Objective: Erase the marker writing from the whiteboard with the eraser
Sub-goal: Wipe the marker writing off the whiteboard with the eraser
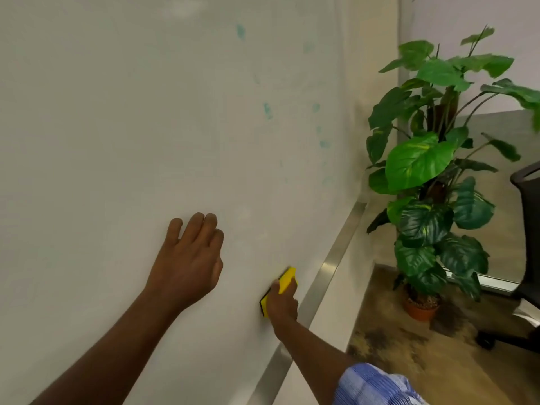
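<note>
Yellow foam eraser (283, 285), likely light and soft, sits gripped by its sides in the right hand (282, 302) against the whiteboard (117, 112), while the open left hand (187, 258) braces flat beside it.

The left hand (187, 258) lies flat on the whiteboard (117, 127); right of it the right hand (282, 304) presses the eraser (285, 283) there, near the board's lower frame (330, 258); a potted plant (432, 171) stands farther right

Mottled floor (432, 372) carries a potted plant (429, 171) and chair (526, 258).
</note>
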